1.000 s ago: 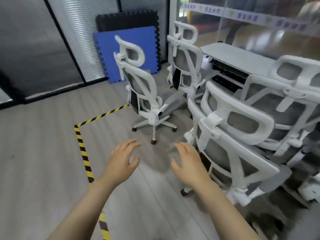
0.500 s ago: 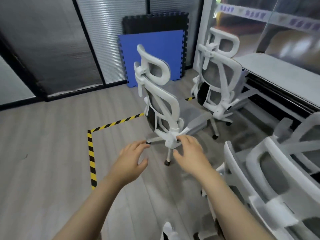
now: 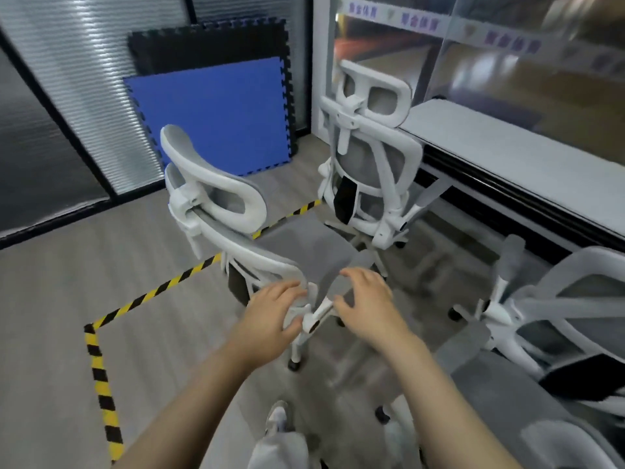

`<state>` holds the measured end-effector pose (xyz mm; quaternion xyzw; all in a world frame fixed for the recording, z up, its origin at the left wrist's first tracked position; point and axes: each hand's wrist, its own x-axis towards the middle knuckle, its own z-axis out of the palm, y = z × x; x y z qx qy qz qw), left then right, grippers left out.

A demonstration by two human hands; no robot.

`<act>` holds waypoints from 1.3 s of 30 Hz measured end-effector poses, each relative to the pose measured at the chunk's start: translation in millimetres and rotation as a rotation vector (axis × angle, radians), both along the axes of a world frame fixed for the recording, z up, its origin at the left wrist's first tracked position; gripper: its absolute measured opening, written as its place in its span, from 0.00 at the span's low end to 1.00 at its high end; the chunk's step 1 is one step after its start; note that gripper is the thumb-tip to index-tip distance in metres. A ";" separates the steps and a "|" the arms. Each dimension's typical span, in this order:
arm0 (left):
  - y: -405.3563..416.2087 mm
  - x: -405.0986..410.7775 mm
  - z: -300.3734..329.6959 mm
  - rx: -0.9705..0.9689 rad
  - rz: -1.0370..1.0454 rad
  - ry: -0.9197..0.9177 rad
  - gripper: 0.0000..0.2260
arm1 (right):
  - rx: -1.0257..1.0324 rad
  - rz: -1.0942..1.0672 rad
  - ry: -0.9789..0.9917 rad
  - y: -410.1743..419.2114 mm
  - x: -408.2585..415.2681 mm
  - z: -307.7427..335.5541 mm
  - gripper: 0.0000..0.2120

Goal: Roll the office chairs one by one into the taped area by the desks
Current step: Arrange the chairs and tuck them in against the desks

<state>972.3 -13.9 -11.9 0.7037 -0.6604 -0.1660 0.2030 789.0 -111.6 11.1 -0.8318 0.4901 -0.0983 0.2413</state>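
Note:
A white office chair with grey mesh (image 3: 216,204) stands in front of me, over the yellow-black floor tape (image 3: 189,274), its seat turned to the right. My left hand (image 3: 270,316) curls around the white joint under its near armrest. Beside it, my right hand (image 3: 368,306) arches over the grey armrest pad, fingers spread and touching it. A second chair (image 3: 372,164) stands inside the tape against the desk (image 3: 507,154). A third chair (image 3: 575,299) sits to my right.
The tape corner (image 3: 89,328) lies to the left, with bare wood floor beyond it. Blue (image 3: 216,113) and black (image 3: 209,42) foam mats lean on the back wall. Another chair's grey seat (image 3: 507,407) is close at bottom right. My shoe (image 3: 277,418) shows below.
I have stepped closer to the near chair while turning left. Both hands reached forward and down from mid-air to its armrest.

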 end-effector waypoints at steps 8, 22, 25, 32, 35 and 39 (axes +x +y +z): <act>-172.4 -6.1 -5.7 0.030 -0.422 -0.031 0.20 | 0.040 -0.429 0.036 -84.6 -31.9 -4.4 0.25; -335.4 -170.9 -7.6 0.021 -0.839 0.075 0.24 | 0.009 -0.985 -0.020 -196.2 -184.3 25.1 0.24; -355.1 -199.0 -6.2 0.025 -0.893 0.050 0.26 | 0.025 -1.017 -0.026 -209.8 -203.0 28.2 0.24; -396.1 -265.0 -0.7 0.032 -1.012 0.044 0.24 | 0.005 -1.128 -0.032 -211.6 -252.1 28.8 0.24; -412.2 -306.1 2.7 0.043 -1.061 0.057 0.24 | 0.026 -1.224 -0.028 -208.2 -284.5 24.8 0.24; -438.8 -368.6 -2.5 0.085 -1.150 0.091 0.22 | 0.018 -1.377 -0.032 -203.3 -338.0 25.0 0.24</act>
